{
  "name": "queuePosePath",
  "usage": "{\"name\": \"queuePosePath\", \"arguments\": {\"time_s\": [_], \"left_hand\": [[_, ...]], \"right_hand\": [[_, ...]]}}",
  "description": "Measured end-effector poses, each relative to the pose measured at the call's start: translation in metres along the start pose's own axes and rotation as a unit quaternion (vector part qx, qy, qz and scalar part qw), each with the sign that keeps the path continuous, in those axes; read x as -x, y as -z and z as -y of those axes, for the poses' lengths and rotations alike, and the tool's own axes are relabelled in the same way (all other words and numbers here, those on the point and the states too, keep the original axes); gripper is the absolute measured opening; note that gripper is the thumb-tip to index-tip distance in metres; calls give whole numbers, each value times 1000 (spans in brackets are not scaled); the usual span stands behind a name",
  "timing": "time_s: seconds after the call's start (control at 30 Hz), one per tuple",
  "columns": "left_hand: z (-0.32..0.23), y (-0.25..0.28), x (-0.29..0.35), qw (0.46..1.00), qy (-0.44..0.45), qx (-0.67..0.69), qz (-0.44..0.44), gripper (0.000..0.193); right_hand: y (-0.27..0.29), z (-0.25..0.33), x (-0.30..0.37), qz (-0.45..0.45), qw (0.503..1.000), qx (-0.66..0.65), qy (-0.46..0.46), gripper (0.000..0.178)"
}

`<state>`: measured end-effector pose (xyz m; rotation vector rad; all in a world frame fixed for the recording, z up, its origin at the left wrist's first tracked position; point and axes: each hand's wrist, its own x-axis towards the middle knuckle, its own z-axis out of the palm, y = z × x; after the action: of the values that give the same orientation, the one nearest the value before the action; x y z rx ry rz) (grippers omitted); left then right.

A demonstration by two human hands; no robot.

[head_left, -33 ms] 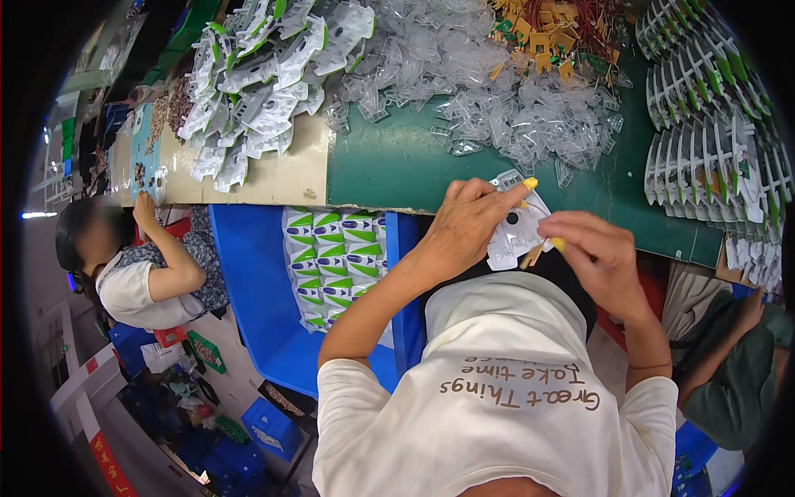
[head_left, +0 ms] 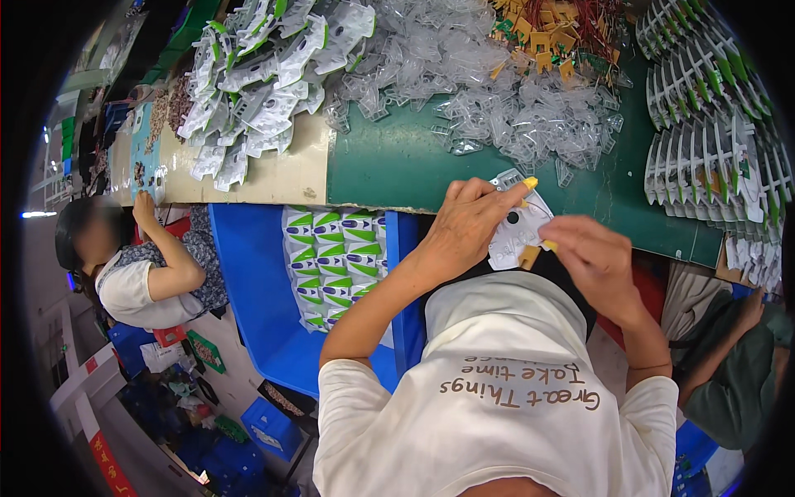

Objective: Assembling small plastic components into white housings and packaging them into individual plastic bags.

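My left hand [head_left: 468, 219] is closed on a white plastic housing [head_left: 517, 232], held at the front edge of the green-topped table. A yellow finger cover sits on its index fingertip. The housing has a round dark spot in its middle. A small tan piece [head_left: 528, 257] lies at its lower edge. My right hand [head_left: 592, 261] is at the housing's right edge, its fingers curled and pressed together, slightly blurred. One of its fingertips also wears a yellow cover. Whatever is between those fingers is hidden.
Clear plastic pieces [head_left: 530, 116] are heaped on the table [head_left: 389, 170], with tan pieces and red wires [head_left: 555, 33] behind. Housings pile up at left [head_left: 273, 83] and stack at right [head_left: 704, 166]. A blue bin [head_left: 257, 290] holds green-and-white items [head_left: 335, 265]. People sit at left [head_left: 141, 273] and right [head_left: 737, 373].
My right hand has shifted slightly, its fingers drawn together from a more spread pose. The tan piece now shows more fully against the housing's lower edge. My left hand stays in place.
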<state>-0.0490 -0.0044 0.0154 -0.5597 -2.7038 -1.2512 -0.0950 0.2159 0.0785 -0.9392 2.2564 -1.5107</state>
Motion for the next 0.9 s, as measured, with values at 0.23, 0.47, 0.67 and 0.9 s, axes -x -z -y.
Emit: {"name": "queuePosePath", "arguments": {"time_s": [0.23,0.47,0.67,0.9], "left_hand": [[-1,-6,-2,1000,7,23,-17,60],[3,-3,2,999,11,28,-17,59],[0,-10,-11,999,-6,43,-32,58],[-3,15,-11,969,36,16,-245,24]], "right_hand": [[-35,-23,21,-45,959,247,128,27],[-13,-23,23,-104,984,142,22,31],[-19,-56,41,-144,984,26,-101,27],[16,-22,36,-217,973,82,2,21]]}}
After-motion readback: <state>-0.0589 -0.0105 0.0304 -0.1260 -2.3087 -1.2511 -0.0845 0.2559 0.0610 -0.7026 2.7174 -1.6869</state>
